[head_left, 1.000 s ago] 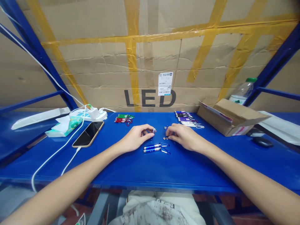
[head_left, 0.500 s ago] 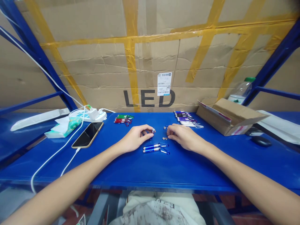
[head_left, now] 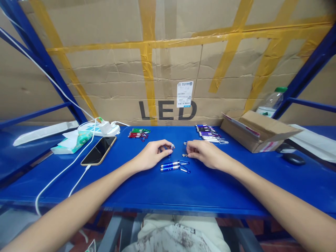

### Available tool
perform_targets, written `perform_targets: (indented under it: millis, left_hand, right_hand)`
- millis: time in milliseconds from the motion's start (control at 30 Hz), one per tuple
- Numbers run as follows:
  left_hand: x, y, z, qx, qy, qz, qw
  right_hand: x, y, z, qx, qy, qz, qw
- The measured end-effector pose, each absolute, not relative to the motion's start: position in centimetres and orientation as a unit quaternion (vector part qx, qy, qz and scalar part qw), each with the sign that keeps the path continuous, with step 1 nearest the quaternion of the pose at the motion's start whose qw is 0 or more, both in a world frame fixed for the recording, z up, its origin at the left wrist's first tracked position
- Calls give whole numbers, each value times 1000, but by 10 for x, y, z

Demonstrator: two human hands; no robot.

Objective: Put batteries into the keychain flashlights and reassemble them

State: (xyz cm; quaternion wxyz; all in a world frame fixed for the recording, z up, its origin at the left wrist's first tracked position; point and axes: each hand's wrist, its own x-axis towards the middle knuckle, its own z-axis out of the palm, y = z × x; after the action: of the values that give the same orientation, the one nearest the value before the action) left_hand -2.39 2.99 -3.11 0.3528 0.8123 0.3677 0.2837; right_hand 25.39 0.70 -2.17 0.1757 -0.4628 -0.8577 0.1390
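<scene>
little shift over the last second: left hand (head_left: 154, 154) pinches a small silvery piece (head_left: 172, 147); right hand (head_left: 202, 153), fingertips bunched, is just beside two small discs (head_left: 183, 155), unlifted on the blue table (head_left: 147, 190). its grip: cannot tell.

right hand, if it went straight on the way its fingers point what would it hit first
Probably the two small silvery discs lying right beside the right hand; it may already touch one, but depth is unclear there.

Discs (head_left: 183, 155) (tiny) near right hand (head_left: 204, 153)
</scene>
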Motion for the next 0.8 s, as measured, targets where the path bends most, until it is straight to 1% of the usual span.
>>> perform_targets:
  millis: [333, 533, 800]
  left_hand:
    - [-24, 31, -32, 811, 373, 278, 354]
    - [-24, 30, -32, 812, 369, 281, 353]
    - [-23, 29, -30, 811, 368, 281, 357]
  right_hand:
    - [256, 10, -27, -475, -841, 177, 191]
    - [257, 14, -34, -485, -836, 165, 198]
    - [255, 10, -29, -470, -856, 128, 173]
